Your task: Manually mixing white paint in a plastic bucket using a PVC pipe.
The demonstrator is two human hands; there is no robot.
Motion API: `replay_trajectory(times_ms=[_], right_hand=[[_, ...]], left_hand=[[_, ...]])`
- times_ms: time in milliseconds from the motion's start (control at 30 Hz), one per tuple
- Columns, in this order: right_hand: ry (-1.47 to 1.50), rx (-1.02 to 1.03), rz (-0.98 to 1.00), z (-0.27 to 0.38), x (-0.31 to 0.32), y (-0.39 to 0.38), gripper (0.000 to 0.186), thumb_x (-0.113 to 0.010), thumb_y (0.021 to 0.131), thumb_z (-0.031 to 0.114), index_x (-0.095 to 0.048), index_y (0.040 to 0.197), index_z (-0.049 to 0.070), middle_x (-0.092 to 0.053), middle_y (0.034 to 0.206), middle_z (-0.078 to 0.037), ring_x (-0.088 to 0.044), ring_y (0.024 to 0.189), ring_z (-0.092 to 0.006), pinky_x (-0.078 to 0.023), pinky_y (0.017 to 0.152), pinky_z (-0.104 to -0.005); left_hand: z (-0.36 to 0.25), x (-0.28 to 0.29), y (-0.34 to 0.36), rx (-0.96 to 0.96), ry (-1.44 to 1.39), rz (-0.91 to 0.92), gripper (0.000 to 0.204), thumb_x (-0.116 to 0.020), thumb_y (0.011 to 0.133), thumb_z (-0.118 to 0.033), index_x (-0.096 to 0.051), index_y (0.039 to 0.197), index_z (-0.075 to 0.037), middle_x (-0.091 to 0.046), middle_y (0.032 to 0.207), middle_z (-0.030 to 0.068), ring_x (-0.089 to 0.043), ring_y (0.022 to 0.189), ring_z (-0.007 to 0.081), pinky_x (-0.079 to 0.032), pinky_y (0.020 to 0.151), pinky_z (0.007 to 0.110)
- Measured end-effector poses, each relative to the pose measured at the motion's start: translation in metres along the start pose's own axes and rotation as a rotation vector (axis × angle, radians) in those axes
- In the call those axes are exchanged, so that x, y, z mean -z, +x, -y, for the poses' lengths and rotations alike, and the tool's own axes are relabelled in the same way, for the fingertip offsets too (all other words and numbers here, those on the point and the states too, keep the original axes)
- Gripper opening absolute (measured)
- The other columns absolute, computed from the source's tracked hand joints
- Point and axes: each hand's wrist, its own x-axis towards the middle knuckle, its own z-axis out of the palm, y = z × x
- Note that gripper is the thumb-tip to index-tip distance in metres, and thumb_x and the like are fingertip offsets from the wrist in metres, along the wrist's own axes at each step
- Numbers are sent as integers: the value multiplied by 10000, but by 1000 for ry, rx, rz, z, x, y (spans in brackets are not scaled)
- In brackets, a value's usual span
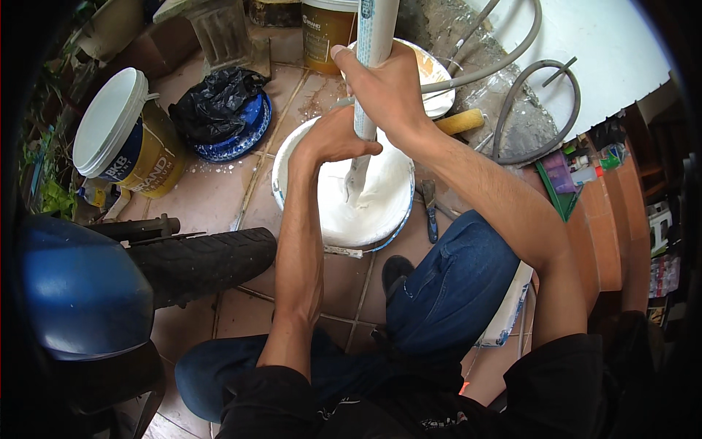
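A white plastic pipe (376,33) with blue print stands nearly upright in front of me, and both my hands are wrapped round it. My right hand (389,89) grips the higher part. Lower down, my left hand (330,136) holds it, its thumb across the front and its other fingers mostly hidden. The pipe's paint-smeared lower end dips into thick white paint (387,201) in a round bucket (278,172). Around the pipe the paint's surface is ridged. Just right of the bucket, a putty knife (430,212) lies on the tiles.
At left stand a yellow-and-blue bucket (150,157) and a blue lid (234,150) under a black plastic bag (219,99). A motorcycle tyre (212,263) lies near my left forearm. Beyond the paint are another bucket (318,36), a yellow roller (462,121) and a grey hose (504,69).
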Motion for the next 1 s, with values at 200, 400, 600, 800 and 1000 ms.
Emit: replay_trajectory(times_ms=[200,400,600,800,1000], right_hand=[[238,-62,-96,-10,10,10,260,-736,935,201,-616,770,39,-597,651,-31,-584,604,-100,-484,597,-279],[211,29,-173,-26,24,18,255,-734,928,168,-601,748,47,-611,648,-28,-589,610,-105,-478,623,-297],[-27,162,-216,-26,15,15,319,-692,925,197,-602,696,-7,-589,574,-58,-562,522,-139,-455,535,-338],[-74,76,-84,-14,12,9,298,-695,893,185,-599,699,-20,-590,578,-79,-562,535,-144,-465,544,-358],[166,30,-1,-17,1,8,307,-700,915,193,-604,695,1,-593,581,-46,-569,542,-116,-451,515,-326]], left_hand=[[-28,12,2,286,224,-117,408,-819,662,-329,-782,968,-62,-762,916,182,-736,852,353,-565,790,467],[-39,-26,17,256,275,-495,428,-896,662,-391,-788,924,-70,-748,845,143,-714,749,320,-537,647,446],[-38,-42,22,298,251,-359,553,-907,648,-471,-753,902,-5,-730,845,188,-719,805,377,-549,663,494],[-21,-24,10,122,217,-235,480,-874,658,-369,-732,922,7,-735,888,232,-719,859,385,-566,769,498],[-22,10,-4,140,243,7,415,-837,649,-306,-759,969,-53,-748,916,215,-723,873,379,-568,822,478]])
